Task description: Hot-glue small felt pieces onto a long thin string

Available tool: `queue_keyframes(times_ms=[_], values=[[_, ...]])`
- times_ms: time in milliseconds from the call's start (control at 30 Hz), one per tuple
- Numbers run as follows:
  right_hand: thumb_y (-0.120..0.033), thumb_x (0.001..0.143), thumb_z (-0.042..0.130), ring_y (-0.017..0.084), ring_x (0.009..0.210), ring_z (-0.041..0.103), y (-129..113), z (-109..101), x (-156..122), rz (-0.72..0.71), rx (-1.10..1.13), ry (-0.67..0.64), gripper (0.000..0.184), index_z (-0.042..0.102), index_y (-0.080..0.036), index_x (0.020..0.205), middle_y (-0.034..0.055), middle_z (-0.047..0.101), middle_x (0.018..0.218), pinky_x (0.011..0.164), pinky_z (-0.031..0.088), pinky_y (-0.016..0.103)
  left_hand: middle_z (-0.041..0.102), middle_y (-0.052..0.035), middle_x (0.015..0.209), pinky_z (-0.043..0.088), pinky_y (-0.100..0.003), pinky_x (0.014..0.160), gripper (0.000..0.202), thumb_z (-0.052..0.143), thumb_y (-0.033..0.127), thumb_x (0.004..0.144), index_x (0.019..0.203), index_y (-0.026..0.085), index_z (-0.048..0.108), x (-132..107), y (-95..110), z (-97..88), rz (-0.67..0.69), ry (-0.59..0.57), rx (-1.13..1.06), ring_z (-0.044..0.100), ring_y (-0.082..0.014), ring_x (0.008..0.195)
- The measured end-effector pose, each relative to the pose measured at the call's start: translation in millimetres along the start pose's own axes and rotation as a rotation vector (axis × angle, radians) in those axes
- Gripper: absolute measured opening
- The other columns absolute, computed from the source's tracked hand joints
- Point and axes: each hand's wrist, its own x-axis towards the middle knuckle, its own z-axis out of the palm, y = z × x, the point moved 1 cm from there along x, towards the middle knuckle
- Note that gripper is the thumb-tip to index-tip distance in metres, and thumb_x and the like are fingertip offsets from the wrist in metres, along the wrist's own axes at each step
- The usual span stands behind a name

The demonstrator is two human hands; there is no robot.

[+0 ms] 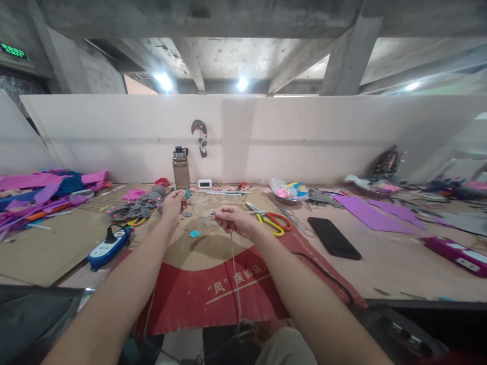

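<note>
A bottle [181,172] stands near a white clock [204,184], well apart from a phone [334,238].

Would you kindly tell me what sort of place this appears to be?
Probably a craft workshop: scissors lie on the worktable, purple sheets lie to the right, and a grey crescent ornament hangs against the pale partition.

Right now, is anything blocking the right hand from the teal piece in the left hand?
Nothing visible blocks it. Only a thin thread appears to cross the gap between the right hand and the teal piece pinched by the left hand; the loose teal cutout lies off that line, nearer the person.
</note>
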Motion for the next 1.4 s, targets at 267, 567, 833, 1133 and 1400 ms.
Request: queue_keyframes(times_ms=[267,567,833,1133,1400], values=[[-0.062,0.073,0.050,0.010,0.057,0.050,19,1,10,-0.056,-0.398,0.088,0.051,0.056,-0.016,0.053,0.0009,0.058,0.059,0.057,0.039,0.023,0.050,0.0064,0.052,0.024,-0.016,0.036,0.022,0.067,0.027,0.058,0.074,0.015,0.057,-4,0,2.2,0.004,-0.031,0.027,0.046,-0.0058,0.042],[-0.045,0.077,0.049,0.009,0.048,0.041,32,-7,18,-0.073,-0.592,0.279,0.036,0.056,-0.016,0.057,-0.0032,0.047,0.049,0.051,0.031,0.022,0.050,0.0056,0.051,0.024,-0.017,0.037,0.025,0.068,0.031,0.058,0.074,0.015,0.058,-8,-2,6.8,0.024,-0.088,0.065,0.045,-0.0061,0.041],[-0.039,0.077,0.049,0.009,0.048,0.037,36,-10,23,-0.127,-0.735,0.404,0.032,0.058,-0.016,0.056,-0.0047,0.042,0.047,0.049,0.028,0.021,0.050,0.0056,0.047,0.024,-0.017,0.037,0.033,0.070,0.038,0.056,0.076,0.015,0.057,-7,-6,6.7,0.014,-0.116,0.096,0.043,-0.0061,0.040],[-0.034,0.076,0.052,0.011,0.055,0.043,40,-15,27,-0.210,-0.818,0.461,0.030,0.055,-0.017,0.051,-0.0030,0.048,0.051,0.057,0.030,0.023,0.050,0.0058,0.046,0.025,-0.017,0.039,0.033,0.069,0.041,0.059,0.076,0.016,0.056,-12,-4,11.9,0.004,-0.194,0.132,0.042,-0.0055,0.039],[-0.035,0.081,0.047,0.013,0.064,0.047,20,2,24,-0.324,-0.773,0.619,0.027,0.055,-0.018,0.063,-0.0009,0.053,0.062,0.062,0.034,0.025,0.052,0.0039,0.049,0.027,-0.018,0.040,0.028,0.064,0.041,0.066,0.075,0.015,0.058,-24,-2,19.5,0.076,-0.280,0.225,0.043,-0.0059,0.040]])
